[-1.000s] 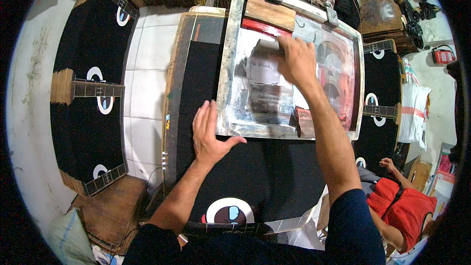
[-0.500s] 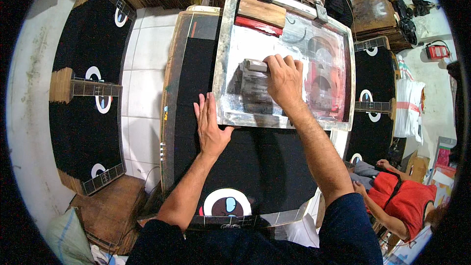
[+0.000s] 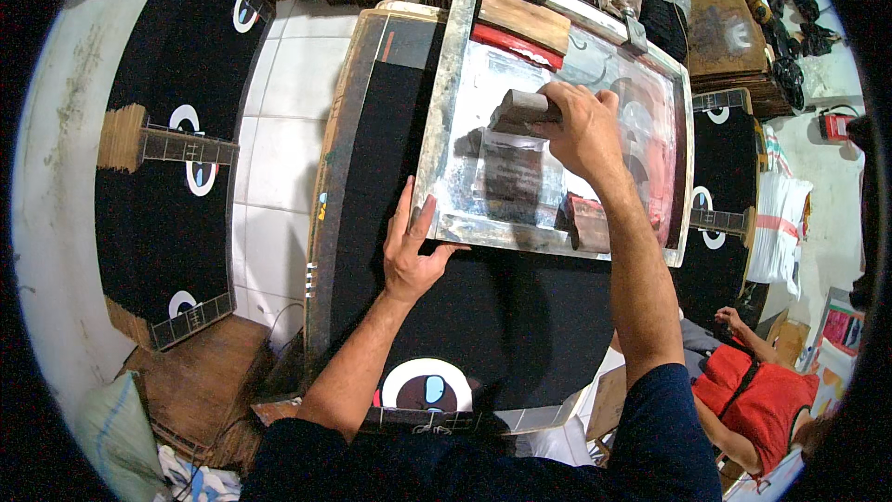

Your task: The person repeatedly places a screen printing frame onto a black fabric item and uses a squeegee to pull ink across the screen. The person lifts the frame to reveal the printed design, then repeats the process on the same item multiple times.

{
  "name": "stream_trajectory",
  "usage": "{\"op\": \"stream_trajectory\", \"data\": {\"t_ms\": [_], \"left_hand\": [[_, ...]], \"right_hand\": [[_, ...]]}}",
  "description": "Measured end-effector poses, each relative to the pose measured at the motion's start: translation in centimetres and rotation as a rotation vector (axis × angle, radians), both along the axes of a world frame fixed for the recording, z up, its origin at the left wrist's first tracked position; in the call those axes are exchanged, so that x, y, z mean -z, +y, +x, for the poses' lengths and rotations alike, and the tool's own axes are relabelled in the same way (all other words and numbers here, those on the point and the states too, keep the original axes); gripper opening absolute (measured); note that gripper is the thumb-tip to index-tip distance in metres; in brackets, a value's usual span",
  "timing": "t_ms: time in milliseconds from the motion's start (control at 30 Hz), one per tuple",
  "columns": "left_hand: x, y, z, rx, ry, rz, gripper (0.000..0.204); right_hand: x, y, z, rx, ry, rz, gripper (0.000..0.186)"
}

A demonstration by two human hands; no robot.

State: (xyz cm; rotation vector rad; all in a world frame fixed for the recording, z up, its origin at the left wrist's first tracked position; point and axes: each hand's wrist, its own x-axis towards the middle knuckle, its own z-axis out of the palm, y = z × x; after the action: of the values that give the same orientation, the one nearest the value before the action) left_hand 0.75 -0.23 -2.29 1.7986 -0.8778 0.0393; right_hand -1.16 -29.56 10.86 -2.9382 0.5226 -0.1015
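My right hand (image 3: 587, 130) is closed around a grey squeegee (image 3: 522, 112), tilted above a screen-printing frame (image 3: 520, 244). Streaky white and grey ink covers the mesh beneath it. My left hand (image 3: 415, 251) lies with fingers spread against the frame's near left corner. Black fabric (image 3: 381, 167) on a long board extends beneath the frame. Nearer me, a printed cartoon eye (image 3: 429, 385) shows on that fabric. A wooden squeegee (image 3: 523, 22) with a red edge rests at the mesh's far end. A smaller red-stained piece (image 3: 588, 225) lies beside my right forearm.
Boards with black printed fabric (image 3: 167, 56) stand at the left, others (image 3: 711, 163) at the right. White tiled floor (image 3: 297, 84) runs between boards. A person in a red top (image 3: 757, 400) sits at the lower right. Stacked brown boards (image 3: 729, 33) stand far right.
The squeegee in my right hand has tipped up off the mesh and moved slightly away from me. My left hand stays at the frame's corner. The whole view has shifted somewhat.
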Motion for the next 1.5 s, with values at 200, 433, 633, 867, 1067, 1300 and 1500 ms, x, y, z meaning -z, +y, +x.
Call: {"op": "stream_trajectory", "data": {"t_ms": [200,433,633,867,1067,1300,1500], "left_hand": [[0.1,0.1,-0.1,-0.007,-0.017,0.031,0.101],[0.0,0.1,-0.1,0.000,-0.019,0.054,0.099],[0.1,0.0,-0.1,-0.003,-0.041,0.027,0.099],[0.3,0.1,-0.2,-0.004,-0.043,0.020,0.099],[0.0,-0.1,-0.3,-0.007,-0.049,0.019,0.100],[-0.1,-0.1,-0.2,-0.008,-0.042,0.015,0.099],[0.1,0.0,-0.2,-0.017,-0.033,0.020,0.098]], "right_hand": [[0.3,-5.5,6.4,0.023,0.203,-0.031,0.059],[0.6,-8.9,10.4,0.090,0.219,-0.013,0.067],[-0.7,-3.1,3.4,0.098,0.016,0.020,0.041],[0.5,-1.3,0.9,-0.035,-0.039,-0.067,0.037],[1.7,-7.7,8.8,-0.019,0.031,-0.044,0.058],[3.3,-0.9,2.5,0.103,-0.176,-0.116,0.037],[1.5,1.8,-0.7,0.046,-0.145,-0.144,0.039]]}}
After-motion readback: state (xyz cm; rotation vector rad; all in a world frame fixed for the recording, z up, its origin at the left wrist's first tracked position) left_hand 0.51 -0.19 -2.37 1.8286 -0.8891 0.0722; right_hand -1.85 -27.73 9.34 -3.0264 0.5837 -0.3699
